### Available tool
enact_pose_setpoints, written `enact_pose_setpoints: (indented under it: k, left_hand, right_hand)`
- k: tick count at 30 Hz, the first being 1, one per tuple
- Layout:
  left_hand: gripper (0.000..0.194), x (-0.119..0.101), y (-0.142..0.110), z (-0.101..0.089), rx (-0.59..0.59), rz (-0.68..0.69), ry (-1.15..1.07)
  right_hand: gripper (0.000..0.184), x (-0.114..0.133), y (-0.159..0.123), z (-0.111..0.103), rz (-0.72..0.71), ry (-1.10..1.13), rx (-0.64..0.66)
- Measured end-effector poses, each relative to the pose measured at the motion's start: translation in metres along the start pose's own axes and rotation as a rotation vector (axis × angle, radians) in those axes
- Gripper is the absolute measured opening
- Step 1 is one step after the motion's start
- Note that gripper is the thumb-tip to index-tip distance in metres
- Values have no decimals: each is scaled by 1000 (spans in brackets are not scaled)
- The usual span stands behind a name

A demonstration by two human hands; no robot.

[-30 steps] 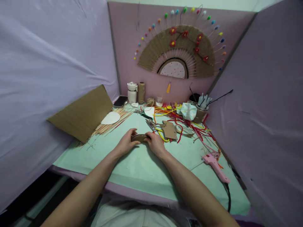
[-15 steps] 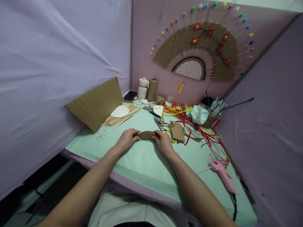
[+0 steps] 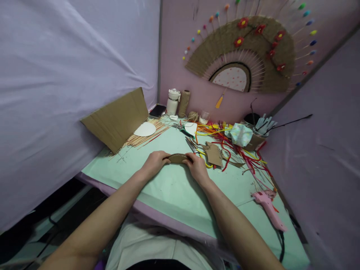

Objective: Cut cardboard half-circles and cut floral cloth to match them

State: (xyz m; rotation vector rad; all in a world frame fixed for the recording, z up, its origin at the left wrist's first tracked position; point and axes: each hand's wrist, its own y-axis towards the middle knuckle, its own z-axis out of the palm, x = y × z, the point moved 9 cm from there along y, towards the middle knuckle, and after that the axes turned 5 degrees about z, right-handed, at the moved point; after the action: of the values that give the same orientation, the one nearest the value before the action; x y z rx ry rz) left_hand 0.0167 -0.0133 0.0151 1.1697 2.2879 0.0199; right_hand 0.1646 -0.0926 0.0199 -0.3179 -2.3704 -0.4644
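A small curved piece of brown cardboard [image 3: 178, 159] spans the gap between my hands, low over the middle of the table. My left hand [image 3: 156, 162] pinches its left end between thumb and fingers. At the opposite end, my right hand [image 3: 196, 167] grips it the same way. The fingertips behind the piece are hidden. Just beyond my right hand lie yellow-handled scissors [image 3: 194, 146] and a torn cardboard scrap [image 3: 214, 154].
A large cardboard sheet [image 3: 119, 119] leans at left beside thin sticks [image 3: 140, 139] and a white half-disc [image 3: 145, 129]. Green-handled pliers [image 3: 187, 133] and red pipe cleaners [image 3: 247, 162] lie farther back. At right sits a corded pink glue gun [image 3: 269, 210]. A decorated fan [image 3: 225, 47] hangs on the wall.
The cardboard piece has been tipped slightly in my hands, and my grip on its ends has shifted a little. The whole view has turned slightly left.
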Motion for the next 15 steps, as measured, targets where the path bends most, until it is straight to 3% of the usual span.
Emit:
enact_pose_setpoints:
  k: [15]
  left_hand:
    - [20, -6, -1, 0, 3, 84, -3]
  right_hand:
    - [17, -5, 2, -2, 45, 19, -9]
